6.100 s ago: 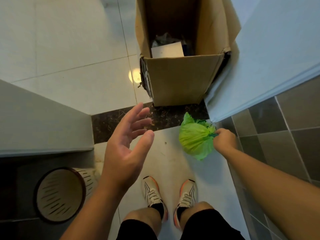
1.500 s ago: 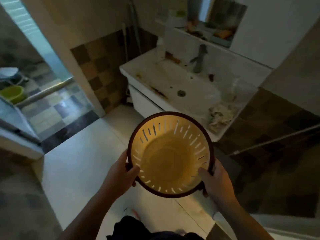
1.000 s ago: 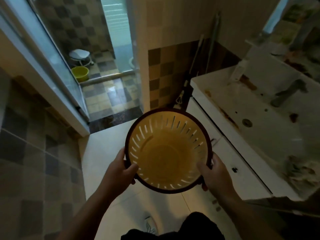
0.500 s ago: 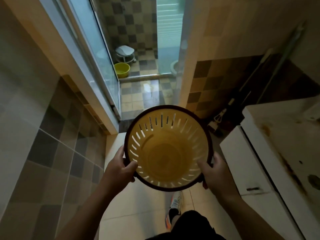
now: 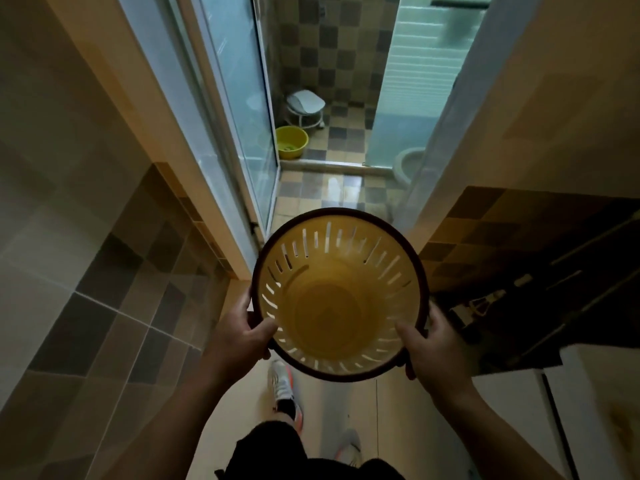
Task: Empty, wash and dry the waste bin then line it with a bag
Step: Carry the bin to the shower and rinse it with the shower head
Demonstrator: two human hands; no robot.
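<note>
Both hands are clamped on the bin (image 5: 337,299) at chest height, left hand (image 5: 239,336) and right hand (image 5: 431,344) curled over its dark rim. Empty, slotted plastic: probably light and stiff; rim's the best grip.

bin (image 5: 341,306): smooth yellow plastic, slotted wall, dark rim
floor (image 5: 341,194): glossy tile beyond the hands
door (image 5: 242,98): frosted glass

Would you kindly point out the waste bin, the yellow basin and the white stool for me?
waste bin (image 5: 332,308): head view, on its inner bottom.
yellow basin (image 5: 291,141): head view, on its near rim.
white stool (image 5: 305,102): head view, on its seat top.
</note>
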